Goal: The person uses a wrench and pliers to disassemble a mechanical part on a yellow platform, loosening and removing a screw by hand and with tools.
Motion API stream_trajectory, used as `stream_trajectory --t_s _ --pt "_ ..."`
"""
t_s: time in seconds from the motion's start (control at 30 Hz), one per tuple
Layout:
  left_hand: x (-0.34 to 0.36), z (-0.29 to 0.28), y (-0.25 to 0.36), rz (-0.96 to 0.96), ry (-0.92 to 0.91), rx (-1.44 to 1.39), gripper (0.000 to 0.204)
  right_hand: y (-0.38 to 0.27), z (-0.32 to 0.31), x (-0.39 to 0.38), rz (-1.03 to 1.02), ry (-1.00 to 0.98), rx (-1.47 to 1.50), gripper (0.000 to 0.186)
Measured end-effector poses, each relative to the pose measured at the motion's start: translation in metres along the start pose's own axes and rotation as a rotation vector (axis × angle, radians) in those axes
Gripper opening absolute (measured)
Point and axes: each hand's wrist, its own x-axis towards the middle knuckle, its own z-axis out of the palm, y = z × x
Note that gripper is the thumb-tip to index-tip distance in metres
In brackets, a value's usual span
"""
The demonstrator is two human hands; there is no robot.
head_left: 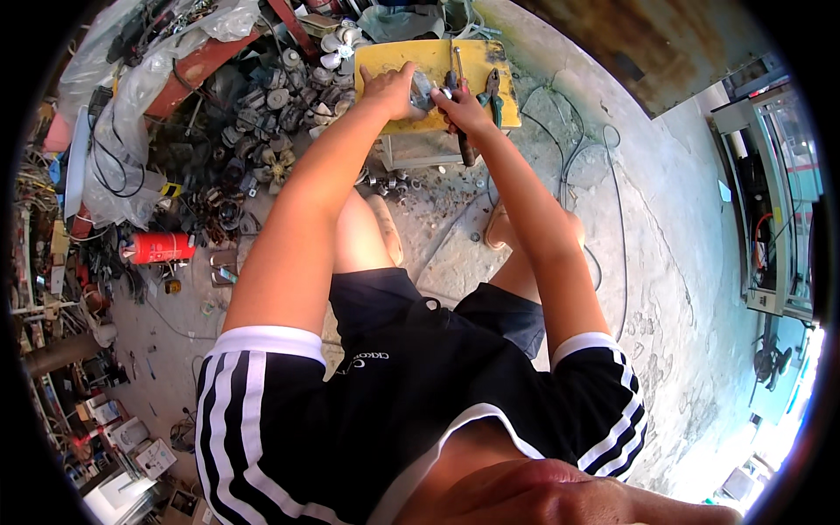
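Note:
A low yellow-topped stool [385, 57] stands in front of me at the far side. Over its left half, my left hand [389, 92] is closed against a grey, shiny metal part [422, 89], whose exact kind I cannot make out. Just right of that part, my right hand [464, 112] grips a tool by its dark handle [466, 150], which sticks out below the fist toward me. The tool's working end is mostly hidden by my fingers. Beyond my right hand lies a screwdriver-like tool [458, 63] with a metal shaft. Pliers with dark jaws and green handles [494, 94] lie at the stool's right side.
Many scrap metal parts [280, 105] are heaped left of the stool. A red cylinder [159, 248] lies on the floor at left. Dark cables [569, 131] run over the concrete at right. A rusty panel [647, 44] juts in at upper right, with a framed cabinet [761, 201] beyond.

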Motion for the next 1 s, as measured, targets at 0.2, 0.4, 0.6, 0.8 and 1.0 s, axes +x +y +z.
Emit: stream_trajectory --t_s 0.2,0.4,0.6,0.8,1.0 --pt "0.001 0.000 0.002 0.009 0.022 -0.002 0.110 0.013 0.006 0.017 -0.252 0.306 -0.297 0.031" --pt "-0.003 -0.001 0.001 0.012 0.020 -0.019 0.109 0.006 0.003 0.010 -0.009 0.166 0.037 0.046" --pt "-0.002 0.001 0.001 0.024 0.035 -0.023 0.108 0.024 0.014 0.010 -0.465 0.486 -0.297 0.041" --pt "0.005 0.006 -0.002 0.043 0.046 -0.025 0.106 0.009 0.003 0.009 -0.309 0.208 0.111 0.046" --pt "0.007 0.004 0.001 0.026 0.049 0.013 0.105 0.005 -0.001 0.011 -0.098 0.188 0.063 0.041"
